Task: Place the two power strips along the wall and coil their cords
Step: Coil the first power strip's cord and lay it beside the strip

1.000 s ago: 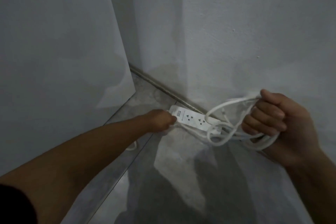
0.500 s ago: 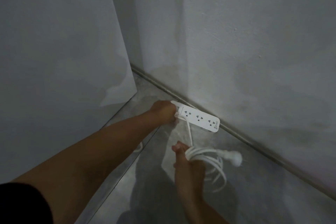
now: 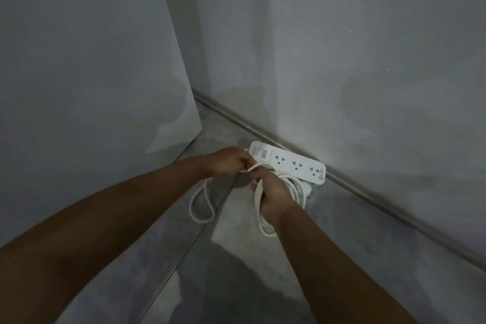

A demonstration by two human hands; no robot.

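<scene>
Head view: with the power strip (image 3: 288, 163) flat against the wall (image 3: 368, 73), right hand (image 3: 273, 193) clasps the gathered cord (image 3: 298, 192) beside it, while left hand (image 3: 228, 162) pinches slack, best fed in even, untwisted loops.

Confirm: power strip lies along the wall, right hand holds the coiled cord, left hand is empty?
The left hand is not empty: the head view shows it gripping the cord too. The power strip lies along the wall; the right hand holds the coiled cord.
</scene>
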